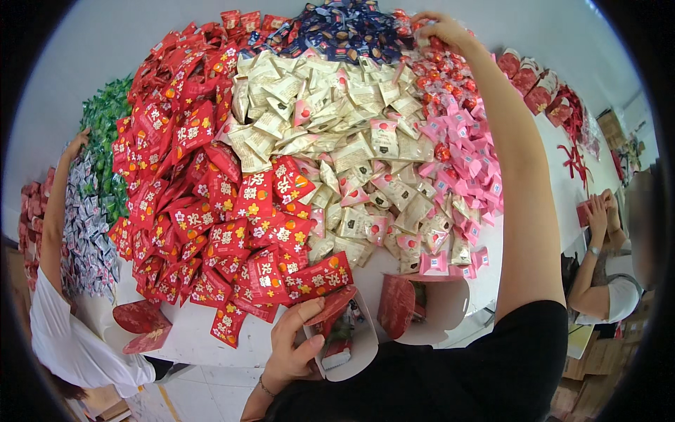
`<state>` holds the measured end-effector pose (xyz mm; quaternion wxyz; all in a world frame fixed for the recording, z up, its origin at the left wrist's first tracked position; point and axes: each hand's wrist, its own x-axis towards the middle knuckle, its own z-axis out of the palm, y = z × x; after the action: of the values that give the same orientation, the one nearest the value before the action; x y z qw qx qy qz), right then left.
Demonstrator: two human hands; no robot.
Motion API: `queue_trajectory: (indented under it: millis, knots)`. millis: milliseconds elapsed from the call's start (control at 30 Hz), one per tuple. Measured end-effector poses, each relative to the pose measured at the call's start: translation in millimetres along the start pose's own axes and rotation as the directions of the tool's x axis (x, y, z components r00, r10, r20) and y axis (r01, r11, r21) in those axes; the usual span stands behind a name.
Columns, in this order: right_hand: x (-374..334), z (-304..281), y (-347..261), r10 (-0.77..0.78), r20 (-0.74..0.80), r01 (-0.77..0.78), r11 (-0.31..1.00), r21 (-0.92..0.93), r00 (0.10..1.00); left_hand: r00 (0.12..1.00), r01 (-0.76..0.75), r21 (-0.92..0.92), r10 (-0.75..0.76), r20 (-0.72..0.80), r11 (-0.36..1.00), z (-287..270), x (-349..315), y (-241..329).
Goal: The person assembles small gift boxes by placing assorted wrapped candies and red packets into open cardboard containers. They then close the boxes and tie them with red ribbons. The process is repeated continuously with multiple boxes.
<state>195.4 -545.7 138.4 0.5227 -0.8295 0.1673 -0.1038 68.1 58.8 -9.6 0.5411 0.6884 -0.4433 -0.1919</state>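
Observation:
Near the table's front edge, my left hand [292, 344] grips an open red gift box [369, 344] with a white inside. Several wrapped sweets [339, 344] lie in it, a dark green and a red one among them. My right arm stretches across to the far side of the table. There my right hand [446, 32] bends its fingers down onto red sweets in clear wrappers [439, 67]; whatever is between the fingertips is hidden. A second open red box [439, 309] stands just right of the held one.
Big heaps cover the table: red packets [204, 204], cream packets [351, 155], dark blue sweets [344, 32], pink sweets [464, 155], green ones [105, 126] and silvery ones [88, 225]. A co-worker's arm [60, 190] reaches in at left. Another person's hands [598, 214] work at right.

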Motion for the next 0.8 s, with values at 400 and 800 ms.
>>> queue_trajectory:
  millis: [400,800]
  knots:
    - [-82,-23,5,-0.204,-0.032,0.162,0.664,0.730,0.978,0.892,-0.372,0.162,0.401,-0.211,0.914,14,13,11]
    - [-306,211,-134,-0.537,0.603,0.612,0.784,0.099,0.590,0.872,-0.431,0.234,0.469,-0.142,0.872,25,24,20]
